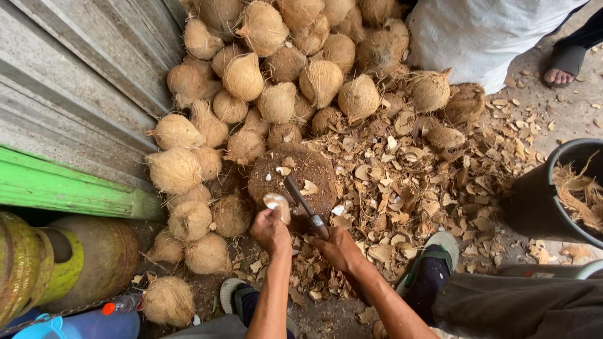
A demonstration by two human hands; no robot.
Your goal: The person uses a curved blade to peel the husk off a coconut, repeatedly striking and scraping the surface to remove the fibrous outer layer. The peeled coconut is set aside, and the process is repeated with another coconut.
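Observation:
My left hand [271, 230] grips a piece of coconut [277, 203], white flesh showing, at the near edge of a round wooden chopping block [301, 166]. My right hand [339, 249] holds the handle of a heavy knife [300, 199], whose dark blade lies slanted across the block, just right of the coconut piece. White chips lie on the block's top. Both forearms reach in from the bottom of the view.
A big pile of husked brown coconuts [276, 75] leans against a wooden wall [75, 81]. Shell chips [427, 182] litter the ground. A black bucket [540, 201] with husk stands right, a white sack [477, 31] behind. Another person's sandalled foot [562, 69] is top right. My feet [433, 263] flank the block.

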